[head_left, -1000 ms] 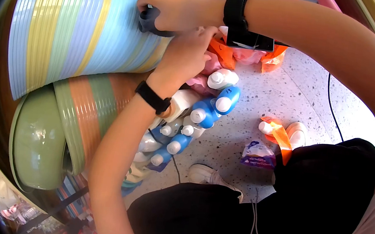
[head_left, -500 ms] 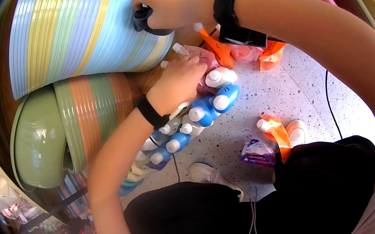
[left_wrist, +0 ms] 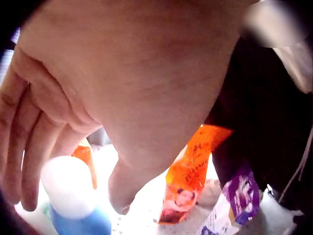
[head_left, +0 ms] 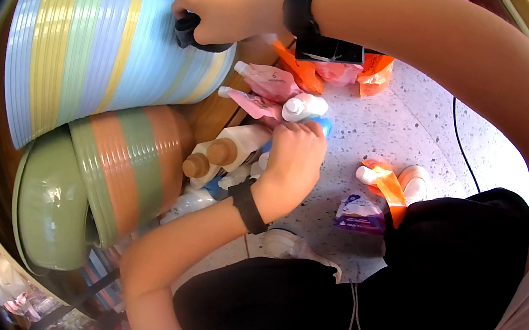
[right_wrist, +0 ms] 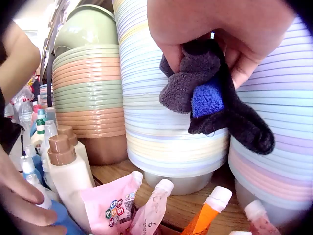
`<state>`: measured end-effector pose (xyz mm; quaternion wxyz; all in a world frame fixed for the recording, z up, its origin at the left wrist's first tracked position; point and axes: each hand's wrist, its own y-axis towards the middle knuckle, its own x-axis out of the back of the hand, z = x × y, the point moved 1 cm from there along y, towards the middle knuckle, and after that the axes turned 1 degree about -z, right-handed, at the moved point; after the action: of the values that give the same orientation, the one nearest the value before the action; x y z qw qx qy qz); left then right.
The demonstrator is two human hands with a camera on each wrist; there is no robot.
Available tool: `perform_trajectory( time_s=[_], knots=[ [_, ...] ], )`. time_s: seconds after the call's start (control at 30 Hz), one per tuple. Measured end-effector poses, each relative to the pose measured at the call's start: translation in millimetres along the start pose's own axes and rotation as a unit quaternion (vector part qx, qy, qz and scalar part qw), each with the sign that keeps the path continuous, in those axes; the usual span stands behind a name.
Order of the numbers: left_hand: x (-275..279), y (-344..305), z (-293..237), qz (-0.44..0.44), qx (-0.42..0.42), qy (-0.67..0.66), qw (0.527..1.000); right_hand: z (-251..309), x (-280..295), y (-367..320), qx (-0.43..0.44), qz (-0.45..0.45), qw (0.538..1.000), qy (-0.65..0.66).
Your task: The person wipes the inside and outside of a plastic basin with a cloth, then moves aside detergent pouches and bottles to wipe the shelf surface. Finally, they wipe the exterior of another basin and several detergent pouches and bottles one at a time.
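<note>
My right hand [head_left: 228,10] grips a bunch of dark socks [right_wrist: 208,100], grey and black with a bright blue patch, in front of the stacked pastel basins [right_wrist: 168,112]. My left hand [head_left: 292,158] reaches down over the bottles, with its fingers extended. Between its thumb and fingers, in the left wrist view, stands a blue bottle [left_wrist: 83,223] with a white cap. Behind that hand lie pink pouches [head_left: 272,82] with white caps and a white bottle [head_left: 309,107]. Cream bottles [right_wrist: 71,176] with brown caps stand beside the left hand.
Green and orange basins [head_left: 138,162] are stacked on the wooden shelf [head_left: 207,117]. Orange pouches [head_left: 377,73] stand at the back. On the speckled floor [head_left: 417,125], a purple and white packet [head_left: 360,214] and an orange pouch [head_left: 386,181] lie near my shoes. A black cable [head_left: 461,141] crosses the floor.
My left hand has come back from the pink pouches, down and right to the blue bottles, uncovering the pouches and brown caps. My right hand has shifted slightly left with the socks.
</note>
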<state>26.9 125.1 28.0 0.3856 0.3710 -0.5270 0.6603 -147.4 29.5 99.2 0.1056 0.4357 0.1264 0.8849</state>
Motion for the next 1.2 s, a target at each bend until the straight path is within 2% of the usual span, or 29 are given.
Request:
perform_trajectory(
  time_s=[0.07, 0.17, 0.3, 0.37, 0.4, 0.47, 0.57, 0.7, 0.8, 0.87, 0.9, 0.97, 1.0, 1.07, 1.1, 1.2],
  knots=[
    [-20, 0, -7, -0.014, 0.022, 0.149, 0.989, 0, 0, -1, -0.005, 0.006, 1.000, 0.004],
    [-35, 7, -6, -0.054, 0.024, 0.132, 0.990, 0, -1, -2, -0.006, 0.008, 1.000, 0.006],
    [-44, 15, -2, -0.053, 0.011, 0.119, 0.991, -7, -12, 7, 0.017, -0.007, 1.000, 0.000],
    [-47, 18, 2, -0.059, 0.014, 0.031, 0.998, -6, -13, 7, 0.016, -0.007, 1.000, 0.002],
    [-49, 18, 5, -0.058, 0.013, 0.030, 0.998, -7, -13, 7, 0.015, -0.009, 1.000, 0.003],
    [-47, 19, 12, -0.141, -0.017, -0.045, 0.989, -8, -13, 7, 0.022, -0.009, 1.000, 0.001],
    [-40, 23, 13, -0.106, -0.023, -0.113, 0.988, -8, -14, 8, 0.022, -0.004, 1.000, -0.004],
    [-31, 31, -2, -0.108, -0.047, -0.151, 0.982, -7, -15, 9, 0.021, -0.005, 1.000, -0.007],
    [-29, 41, -24, -0.130, -0.087, -0.167, 0.973, -9, -16, 9, 0.031, -0.004, 1.000, -0.003],
    [-31, 54, -40, -0.198, -0.161, -0.158, 0.954, -8, -16, 11, 0.029, -0.004, 1.000, -0.005],
    [-32, 62, -49, -0.198, -0.160, -0.157, 0.954, -7, -15, 11, 0.026, -0.004, 1.000, -0.006],
    [-29, 81, -66, -0.206, -0.229, -0.132, 0.942, -7, -13, 10, 0.030, -0.001, 0.999, -0.011],
    [-27, 91, -70, -0.206, -0.225, -0.129, 0.943, -6, -12, 9, 0.035, 0.003, 0.999, -0.014],
    [-9, 106, -73, -0.224, -0.280, -0.154, 0.921, -4, -8, 3, 0.028, 0.002, 1.000, -0.014],
    [1, 112, -73, -0.183, -0.281, -0.158, 0.929, -3, -7, 1, 0.016, 0.003, 1.000, -0.016],
    [10, 136, -70, -0.143, -0.310, -0.169, 0.924, -2, -5, -3, 0.018, 0.000, 1.000, 0.004]
  ],
)
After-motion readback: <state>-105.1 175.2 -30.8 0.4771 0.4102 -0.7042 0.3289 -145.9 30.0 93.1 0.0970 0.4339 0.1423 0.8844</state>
